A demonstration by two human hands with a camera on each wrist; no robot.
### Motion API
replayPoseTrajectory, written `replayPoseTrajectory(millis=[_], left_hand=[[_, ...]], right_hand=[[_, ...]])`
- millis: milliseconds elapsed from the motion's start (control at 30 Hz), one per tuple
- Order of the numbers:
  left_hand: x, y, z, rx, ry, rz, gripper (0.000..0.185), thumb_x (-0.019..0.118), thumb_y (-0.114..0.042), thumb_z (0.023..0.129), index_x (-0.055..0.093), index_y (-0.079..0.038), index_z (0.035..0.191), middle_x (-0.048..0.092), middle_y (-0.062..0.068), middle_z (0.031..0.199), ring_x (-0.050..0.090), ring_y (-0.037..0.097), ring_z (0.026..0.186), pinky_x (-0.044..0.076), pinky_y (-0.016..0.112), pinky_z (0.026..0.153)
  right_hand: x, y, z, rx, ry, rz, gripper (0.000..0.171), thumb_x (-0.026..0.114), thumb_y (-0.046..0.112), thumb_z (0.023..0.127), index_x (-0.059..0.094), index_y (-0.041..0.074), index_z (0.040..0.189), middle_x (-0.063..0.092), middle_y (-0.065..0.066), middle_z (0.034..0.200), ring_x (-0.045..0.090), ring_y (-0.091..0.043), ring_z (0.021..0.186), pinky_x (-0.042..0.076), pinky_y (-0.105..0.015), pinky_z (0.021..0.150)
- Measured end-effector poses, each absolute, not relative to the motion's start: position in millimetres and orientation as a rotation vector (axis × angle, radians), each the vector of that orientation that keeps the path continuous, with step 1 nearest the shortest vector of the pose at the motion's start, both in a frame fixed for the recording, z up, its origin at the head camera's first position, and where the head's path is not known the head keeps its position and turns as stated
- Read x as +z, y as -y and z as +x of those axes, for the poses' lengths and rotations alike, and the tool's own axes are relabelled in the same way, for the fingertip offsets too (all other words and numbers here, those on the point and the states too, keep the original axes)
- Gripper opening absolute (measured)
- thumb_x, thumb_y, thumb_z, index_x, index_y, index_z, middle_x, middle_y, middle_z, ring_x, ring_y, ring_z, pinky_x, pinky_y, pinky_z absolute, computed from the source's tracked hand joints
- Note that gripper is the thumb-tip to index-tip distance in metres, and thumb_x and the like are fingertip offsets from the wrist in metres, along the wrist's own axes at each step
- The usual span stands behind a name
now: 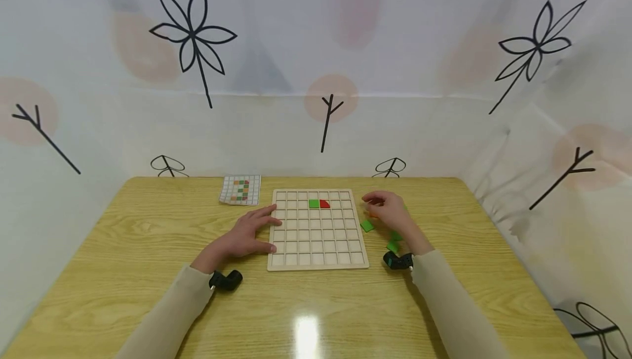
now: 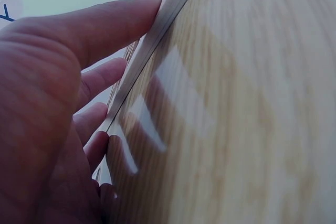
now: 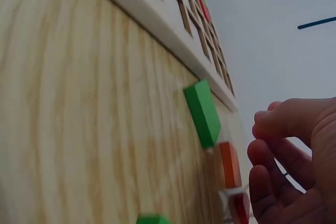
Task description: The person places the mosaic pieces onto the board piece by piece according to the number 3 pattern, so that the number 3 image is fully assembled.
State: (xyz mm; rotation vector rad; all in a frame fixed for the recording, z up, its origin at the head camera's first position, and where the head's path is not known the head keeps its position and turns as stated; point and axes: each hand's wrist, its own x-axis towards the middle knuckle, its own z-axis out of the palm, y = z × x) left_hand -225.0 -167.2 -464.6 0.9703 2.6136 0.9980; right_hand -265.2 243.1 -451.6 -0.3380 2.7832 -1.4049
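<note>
A square wooden grid board (image 1: 316, 263) lies on the table, with a green square tile (image 1: 314, 203) and a red quarter-round tile (image 1: 324, 204) side by side in its upper rows. My left hand (image 1: 242, 236) is at the board's left edge, fingers spread and thumb against the rim (image 2: 157, 32). Right of the board, my right hand (image 1: 390, 211) is over loose tiles, its fingers bent and no tile visible between them. Below it are a green tile (image 3: 203, 114), an orange tile (image 3: 229, 164) and a red piece (image 3: 241, 208), partly hidden by the fingers.
A paper pattern card (image 1: 240, 190) with coloured squares lies left of the board's far corner. More green tiles (image 1: 392, 246) sit near my right wrist. The wooden table (image 1: 148, 238) ends at a patterned cloth backdrop (image 1: 276, 128).
</note>
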Motion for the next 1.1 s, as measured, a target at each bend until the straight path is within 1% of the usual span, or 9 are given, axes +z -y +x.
replayPoseTrajectory(millis=[133, 267, 567, 900, 1100], left_hand=[[-464.8, 167.0, -224.9, 1.004, -2.611, 0.966, 0.057, 0.076, -0.036, 0.088, 0.058, -0.013, 0.137, 0.022, 0.014, 0.163, 0.017, 0.046, 0.146, 0.011, 0.070, 0.109], [-464.5, 166.8, -224.1, 1.017, -2.605, 0.960, 0.057, 0.076, -0.036, 0.088, 0.058, -0.012, 0.137, 0.022, 0.015, 0.163, 0.017, 0.046, 0.146, 0.010, 0.070, 0.109], [-462.0, 165.9, -222.3, 1.029, -2.600, 0.948, 0.057, 0.076, -0.035, 0.088, 0.058, -0.012, 0.137, 0.022, 0.015, 0.163, 0.016, 0.045, 0.146, 0.009, 0.069, 0.110], [-462.5, 166.3, -222.6, 1.016, -2.613, 0.938, 0.057, 0.076, -0.036, 0.088, 0.058, -0.013, 0.137, 0.022, 0.013, 0.163, 0.017, 0.045, 0.146, 0.010, 0.069, 0.110], [-462.2, 165.9, -222.1, 1.021, -2.611, 0.945, 0.057, 0.076, -0.036, 0.088, 0.058, -0.012, 0.136, 0.022, 0.014, 0.163, 0.017, 0.045, 0.146, 0.011, 0.068, 0.110]], right_hand=[[-452.8, -252.1, -261.2, -1.349, -2.798, -0.309, 0.025, 0.066, 0.008, 0.095, 0.070, 0.000, 0.118, 0.067, -0.016, 0.114, 0.062, -0.032, 0.105, 0.052, -0.046, 0.088], [-453.1, -258.4, -256.8, -1.322, -2.799, -0.303, 0.025, 0.066, 0.009, 0.096, 0.069, 0.002, 0.119, 0.067, -0.015, 0.115, 0.062, -0.033, 0.107, 0.051, -0.047, 0.089], [-454.3, -264.5, -253.2, -1.217, -2.868, -0.355, 0.024, 0.067, 0.005, 0.094, 0.070, -0.001, 0.117, 0.068, -0.017, 0.115, 0.063, -0.032, 0.101, 0.053, -0.044, 0.083], [-455.0, -263.6, -252.7, -1.098, -2.897, -0.438, 0.019, 0.069, 0.005, 0.092, 0.073, 0.003, 0.110, 0.068, -0.013, 0.109, 0.062, -0.028, 0.095, 0.051, -0.045, 0.082], [-454.8, -262.0, -252.3, -1.079, -2.913, -0.419, 0.017, 0.070, 0.006, 0.092, 0.074, 0.003, 0.108, 0.069, -0.012, 0.109, 0.062, -0.028, 0.094, 0.051, -0.046, 0.082]])
